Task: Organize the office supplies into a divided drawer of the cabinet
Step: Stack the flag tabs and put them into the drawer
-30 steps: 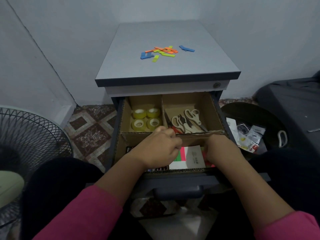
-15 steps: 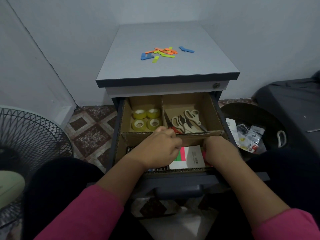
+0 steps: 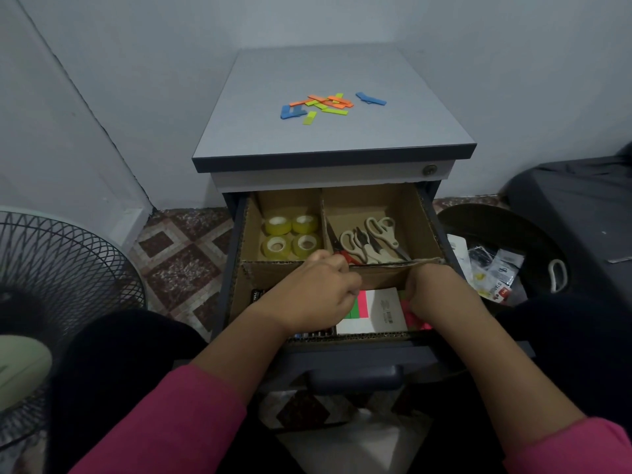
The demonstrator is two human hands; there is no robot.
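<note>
The cabinet's top drawer [image 3: 342, 336] is pulled out and split by cardboard dividers [image 3: 386, 270]. Several yellow tape rolls [image 3: 290, 236] lie in the back left compartment, and several scissors [image 3: 372, 241] in the back right. Both hands are in the front compartment. My left hand [image 3: 314, 295] has its fingers curled at the left edge of a pink, green and white sticky note pack [image 3: 376, 307]. My right hand [image 3: 436, 289] reaches down onto pink pads [image 3: 415, 319]; its fingers are hidden. Coloured strips [image 3: 325, 106] lie scattered on the cabinet top [image 3: 342, 142].
A black fan grille [image 3: 61, 285] stands at the left. A dark round bin [image 3: 496, 254] with packets sits on the floor to the right of the drawer, beside a dark covered object [image 3: 581, 206]. My dark-clothed knees flank the drawer handle [image 3: 355, 378].
</note>
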